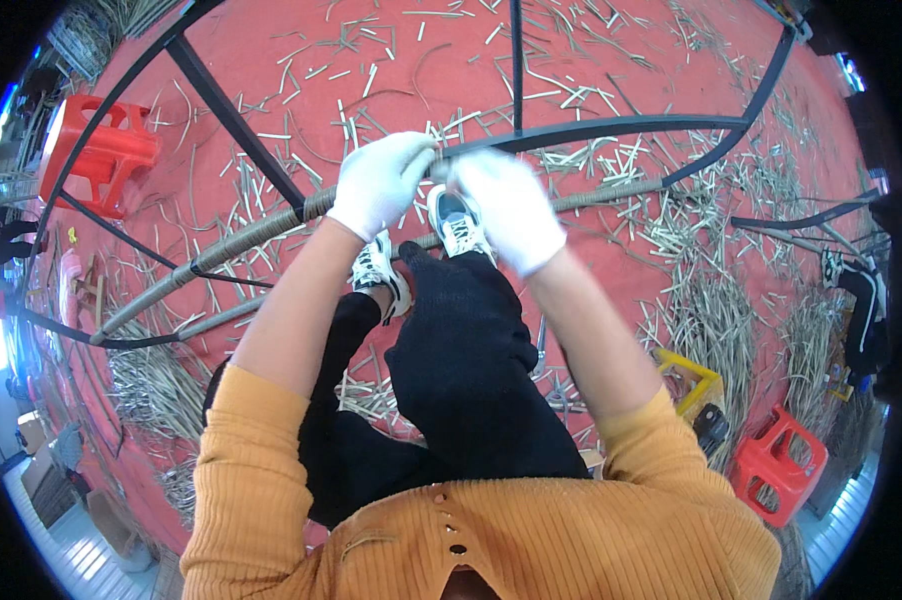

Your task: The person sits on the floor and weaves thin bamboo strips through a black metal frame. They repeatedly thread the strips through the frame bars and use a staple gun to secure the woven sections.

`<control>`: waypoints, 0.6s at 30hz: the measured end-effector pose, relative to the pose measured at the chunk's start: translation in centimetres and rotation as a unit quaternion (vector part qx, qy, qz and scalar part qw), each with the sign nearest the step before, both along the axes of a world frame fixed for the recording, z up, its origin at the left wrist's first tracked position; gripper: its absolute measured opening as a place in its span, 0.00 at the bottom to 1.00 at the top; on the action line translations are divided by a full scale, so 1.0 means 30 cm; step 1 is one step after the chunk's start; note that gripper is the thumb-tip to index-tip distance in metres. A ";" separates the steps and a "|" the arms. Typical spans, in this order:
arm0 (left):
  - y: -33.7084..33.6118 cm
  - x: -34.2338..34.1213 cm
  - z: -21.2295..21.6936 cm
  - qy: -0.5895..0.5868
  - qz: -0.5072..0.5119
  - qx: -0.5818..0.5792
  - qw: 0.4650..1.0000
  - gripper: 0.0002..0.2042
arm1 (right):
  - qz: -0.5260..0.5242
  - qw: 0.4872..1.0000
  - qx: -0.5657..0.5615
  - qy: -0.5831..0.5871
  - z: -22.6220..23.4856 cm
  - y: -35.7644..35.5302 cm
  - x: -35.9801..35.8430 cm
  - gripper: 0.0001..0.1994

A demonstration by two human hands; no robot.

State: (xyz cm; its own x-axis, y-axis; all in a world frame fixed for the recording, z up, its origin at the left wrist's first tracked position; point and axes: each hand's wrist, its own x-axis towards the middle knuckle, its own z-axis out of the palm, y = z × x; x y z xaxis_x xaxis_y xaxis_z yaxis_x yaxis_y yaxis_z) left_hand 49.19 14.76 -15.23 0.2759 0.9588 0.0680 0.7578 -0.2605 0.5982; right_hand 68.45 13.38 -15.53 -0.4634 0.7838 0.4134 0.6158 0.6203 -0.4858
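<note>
A large black metal frame (621,125) with curved bars spans the area before me. One of its bars (246,237) is wound with brownish, flat wicker-like strip. My left hand (379,188), in a white glove, is closed around this bar at the end of the wound stretch, fingertips pressed together. Just right of it, my right hand (509,208), also white-gloved, is at the same bar. Motion smears its fingers, so what they hold cannot be made out. A second light-coloured bar (611,193) runs lower, passing behind my right hand.
Cut strips litter the red floor (561,330), with a thick heap of long strips (706,330) at the right. Red plastic stools stand at the left (106,155) and lower right (779,465). A yellow-framed object (689,380) lies beside my right forearm. Another person's dark-trousered leg (859,315) shows far right.
</note>
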 end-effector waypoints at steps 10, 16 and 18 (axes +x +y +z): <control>-0.023 0.123 -0.020 0.150 0.022 0.070 0.986 0.13 | -0.109 0.988 0.076 0.080 0.078 0.111 -0.032 0.10; 0.111 0.088 0.076 0.085 -0.049 -0.248 0.964 0.17 | -0.209 0.938 -0.134 0.240 -0.209 -0.075 -0.015 0.14; 0.103 0.084 0.077 0.108 -0.073 -0.199 0.971 0.18 | -0.167 0.960 -0.159 0.161 -0.295 0.013 -0.021 0.14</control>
